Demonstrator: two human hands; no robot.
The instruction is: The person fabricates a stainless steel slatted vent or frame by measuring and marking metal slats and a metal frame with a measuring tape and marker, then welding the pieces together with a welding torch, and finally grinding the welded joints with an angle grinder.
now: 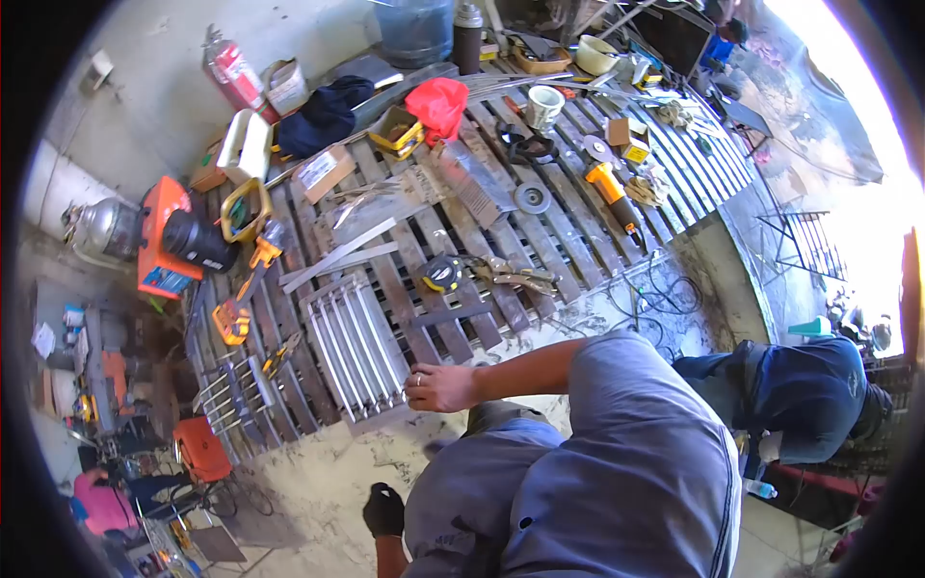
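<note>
My right hand (441, 387), bare with a ring on one finger, grips the near right corner of a metal grille (355, 349). That grille is a rectangular frame with several pale parallel bars, lying flat on a slatted metal table (390, 323). Lower down, my left hand (384, 511) wears a black glove and hangs away from the table, by my body. Its fingers look curled, and what is inside them is hidden. Beyond the grille lie a tape measure (442, 274), locking pliers (520, 275) and a flat metal strip (340, 255).
An orange cordless tool (231, 321) and pliers (281, 354) lie left of the grille. An angle grinder (615, 197) and a grinding disc (532, 197) are farther right. A red bag (438, 108) sits at the back. One person (800, 390) bends over at right; another (104, 501) is at lower left.
</note>
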